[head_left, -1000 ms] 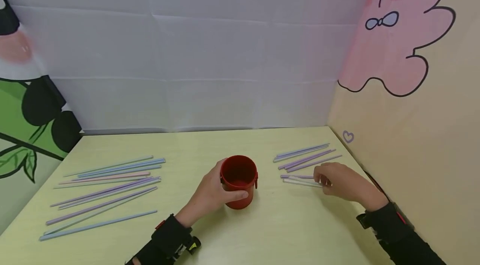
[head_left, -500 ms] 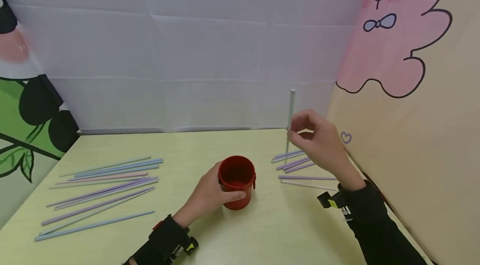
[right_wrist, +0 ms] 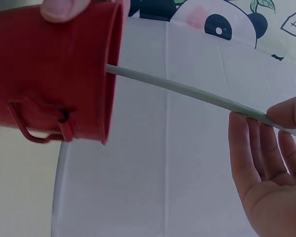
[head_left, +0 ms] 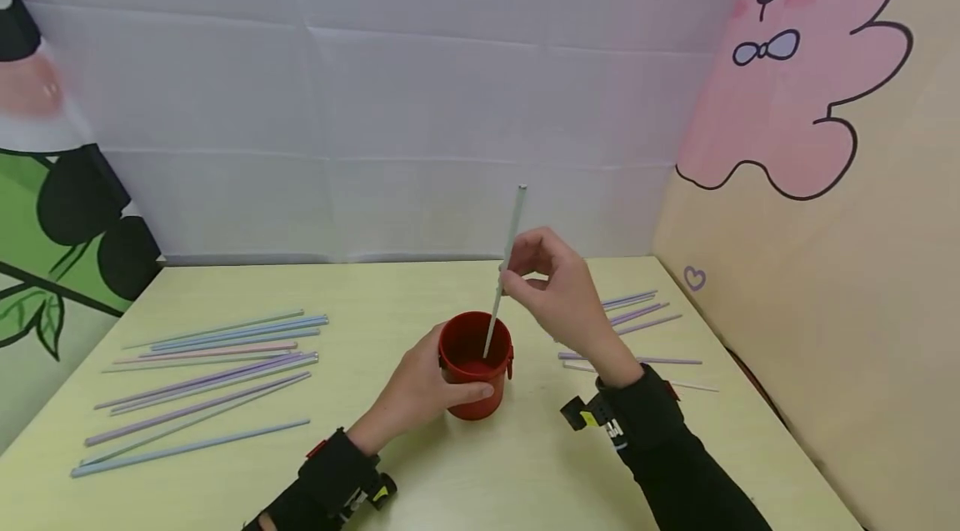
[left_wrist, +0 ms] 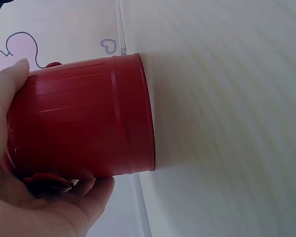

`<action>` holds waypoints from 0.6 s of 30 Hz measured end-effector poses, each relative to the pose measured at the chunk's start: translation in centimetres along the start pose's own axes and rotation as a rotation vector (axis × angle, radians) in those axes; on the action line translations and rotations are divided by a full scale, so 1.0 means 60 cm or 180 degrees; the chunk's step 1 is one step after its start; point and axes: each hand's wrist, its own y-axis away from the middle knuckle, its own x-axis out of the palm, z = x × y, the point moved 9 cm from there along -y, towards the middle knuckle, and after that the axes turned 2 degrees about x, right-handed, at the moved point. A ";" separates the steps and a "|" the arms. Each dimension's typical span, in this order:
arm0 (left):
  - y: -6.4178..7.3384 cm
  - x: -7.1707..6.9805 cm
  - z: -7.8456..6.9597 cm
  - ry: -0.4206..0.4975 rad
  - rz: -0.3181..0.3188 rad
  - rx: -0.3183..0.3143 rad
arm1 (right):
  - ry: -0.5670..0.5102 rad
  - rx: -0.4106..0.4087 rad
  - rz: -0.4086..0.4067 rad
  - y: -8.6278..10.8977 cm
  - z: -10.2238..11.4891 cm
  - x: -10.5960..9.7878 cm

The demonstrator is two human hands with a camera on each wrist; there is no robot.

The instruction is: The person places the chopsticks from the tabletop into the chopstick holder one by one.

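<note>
A small red metal bucket (head_left: 471, 410) with side handles stands upright on the table, and my left hand (head_left: 408, 389) grips it around its left side, thumb across the front. Between thumb and fingertips my right hand (head_left: 555, 289) pinches a pale green straw (head_left: 513, 235), tilted, above the bucket. Its lower end is inside the rim, as the right wrist view shows with the straw (right_wrist: 187, 90) entering the mouth of the bucket (right_wrist: 49, 64). Whether the tip touches the bottom cannot be told. In the left wrist view the bucket (left_wrist: 84, 118) rests its base on the table.
On the left of the pale yellow table (head_left: 420, 481) lie several blue, pink, green and purple straws (head_left: 202, 418). Further straws (head_left: 648, 323), purple, blue and white, lie at the right, partly behind my right forearm. A white cloth (head_left: 420, 97) hangs at the back.
My right hand has lifted a pale green straw from the right-hand group, turned it upright and carried it left, its end now in the bucket. My left hand keeps holding the bucket in place.
</note>
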 end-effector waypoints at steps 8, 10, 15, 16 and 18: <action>-0.001 0.000 -0.003 0.0014 0.0007 -0.0018 | 0.0294 0.0142 0.0070 0.013 -0.090 0.051; 0.000 0.001 -0.003 -0.0005 0.0017 -0.0034 | 0.0332 0.0177 0.0100 0.017 -0.105 0.057; 0.000 0.001 -0.003 -0.0048 0.0038 -0.0024 | 0.0408 0.0281 0.0116 0.027 -0.130 0.064; 0.000 0.001 -0.004 -0.0049 0.0047 -0.0011 | 0.0420 0.0311 0.0119 0.028 -0.134 0.066; 0.001 0.000 -0.004 -0.0055 0.0050 0.0002 | 0.0456 0.0368 0.0119 0.031 -0.138 0.069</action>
